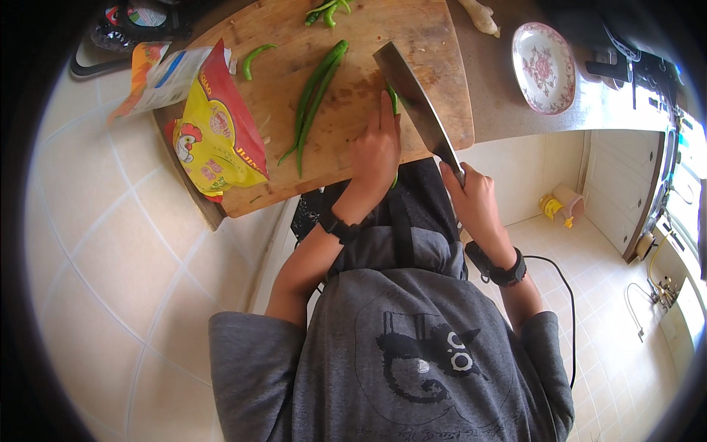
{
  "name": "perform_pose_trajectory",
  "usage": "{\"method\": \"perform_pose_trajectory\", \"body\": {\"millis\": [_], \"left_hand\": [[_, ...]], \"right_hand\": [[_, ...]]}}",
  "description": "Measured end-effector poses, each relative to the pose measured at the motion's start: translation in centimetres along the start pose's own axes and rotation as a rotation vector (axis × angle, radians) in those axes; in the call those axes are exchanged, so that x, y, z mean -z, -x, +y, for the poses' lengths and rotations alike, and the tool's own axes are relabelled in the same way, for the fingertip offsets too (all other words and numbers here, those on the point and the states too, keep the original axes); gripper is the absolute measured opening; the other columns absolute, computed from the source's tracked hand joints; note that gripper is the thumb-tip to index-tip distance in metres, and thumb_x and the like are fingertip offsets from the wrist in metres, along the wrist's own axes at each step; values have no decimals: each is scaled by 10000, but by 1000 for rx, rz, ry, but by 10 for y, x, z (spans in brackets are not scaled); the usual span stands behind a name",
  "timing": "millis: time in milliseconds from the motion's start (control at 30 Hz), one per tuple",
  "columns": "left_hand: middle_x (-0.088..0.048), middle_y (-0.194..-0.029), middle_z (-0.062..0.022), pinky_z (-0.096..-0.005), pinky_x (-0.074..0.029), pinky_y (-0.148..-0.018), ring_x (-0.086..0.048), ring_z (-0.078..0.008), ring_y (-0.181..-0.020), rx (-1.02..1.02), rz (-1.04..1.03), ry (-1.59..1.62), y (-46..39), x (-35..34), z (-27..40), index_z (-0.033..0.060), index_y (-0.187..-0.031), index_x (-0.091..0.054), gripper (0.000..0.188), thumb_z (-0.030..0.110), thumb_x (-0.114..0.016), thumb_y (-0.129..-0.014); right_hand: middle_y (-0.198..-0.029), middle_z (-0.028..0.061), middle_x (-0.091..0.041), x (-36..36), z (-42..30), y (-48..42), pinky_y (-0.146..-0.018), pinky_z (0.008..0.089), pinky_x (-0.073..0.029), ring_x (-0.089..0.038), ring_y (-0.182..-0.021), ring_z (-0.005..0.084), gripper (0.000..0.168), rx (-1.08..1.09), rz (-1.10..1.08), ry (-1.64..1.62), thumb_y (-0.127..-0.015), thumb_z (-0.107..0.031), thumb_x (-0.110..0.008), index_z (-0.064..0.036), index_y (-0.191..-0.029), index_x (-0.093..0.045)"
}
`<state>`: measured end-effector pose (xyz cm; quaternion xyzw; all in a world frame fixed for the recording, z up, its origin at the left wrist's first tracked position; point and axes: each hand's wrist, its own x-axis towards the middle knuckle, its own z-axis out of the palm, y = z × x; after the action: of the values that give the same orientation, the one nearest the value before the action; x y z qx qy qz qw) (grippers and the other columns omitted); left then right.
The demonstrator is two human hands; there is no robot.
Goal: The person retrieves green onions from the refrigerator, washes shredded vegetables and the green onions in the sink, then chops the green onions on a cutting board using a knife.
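My right hand (474, 194) grips the handle of a cleaver (417, 99), its broad blade slanting over the wooden cutting board (436, 33). Close to the blade's left side, my left hand (378, 146) presses on a long green chili pepper (392, 99). The pepper's middle is hidden under that hand, and its lower end pokes out past the board's near edge. Left of my left hand lie long green peppers (317, 91), side by side. A short curved green pepper (251, 59) rests farther left, and several green pieces (330, 14) are at the board's far side.
A yellow and red food bag (215, 138) stands on the board's left edge, beside an orange and white packet (165, 77). On the counter to the right are a floral plate (543, 68) and a ginger root (481, 17). A black cable (571, 309) hangs at my right.
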<state>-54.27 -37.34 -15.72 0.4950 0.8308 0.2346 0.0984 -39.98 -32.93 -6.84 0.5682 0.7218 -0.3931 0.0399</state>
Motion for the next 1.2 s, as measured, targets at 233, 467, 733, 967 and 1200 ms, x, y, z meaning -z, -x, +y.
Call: {"method": "perform_pose_trajectory", "body": {"millis": [233,467,733,967,1200], "left_hand": [[-558,-702,-116,-350,-465,-412,-585,-270,-514,24,-5,74,2,-5,0,38,-943,-480,176,161,-550,-838],[-547,-717,-121,-359,-459,-415,-581,-270,-523,10,7,74,0,-4,0,34,-917,-478,161,148,-553,-832],[-551,-758,-139,-364,-470,-443,-584,-286,-552,16,-58,104,-1,-1,-2,8,-974,-484,191,119,-545,-830],[-561,-704,-152,-358,-476,-455,-585,-293,-562,50,-99,191,0,1,-1,4,-967,-482,186,113,-546,-830],[-561,-638,-106,-335,-474,-439,-587,-261,-537,61,-72,83,-1,3,-1,49,-923,-484,175,181,-562,-838]], "right_hand": [[-527,240,-488,-3,2,-1,-468,419,-414,-520,-540,424,344,17,13,9,-839,-245,-572,40,-660,-499],[-524,238,-496,-4,2,-4,-474,432,-420,-527,-538,424,346,11,-9,39,-837,-249,-569,30,-644,-497],[-516,241,-503,-9,-9,-2,-485,439,-445,-534,-531,422,340,-8,19,99,-822,-246,-574,24,-631,-497],[-516,252,-505,-29,-13,-16,-485,443,-452,-535,-519,424,344,-32,59,90,-811,-246,-572,35,-617,-523],[-539,259,-516,-28,-33,-51,-493,440,-453,-542,-524,418,390,59,97,35,-808,-269,-570,51,-588,-531]]}}
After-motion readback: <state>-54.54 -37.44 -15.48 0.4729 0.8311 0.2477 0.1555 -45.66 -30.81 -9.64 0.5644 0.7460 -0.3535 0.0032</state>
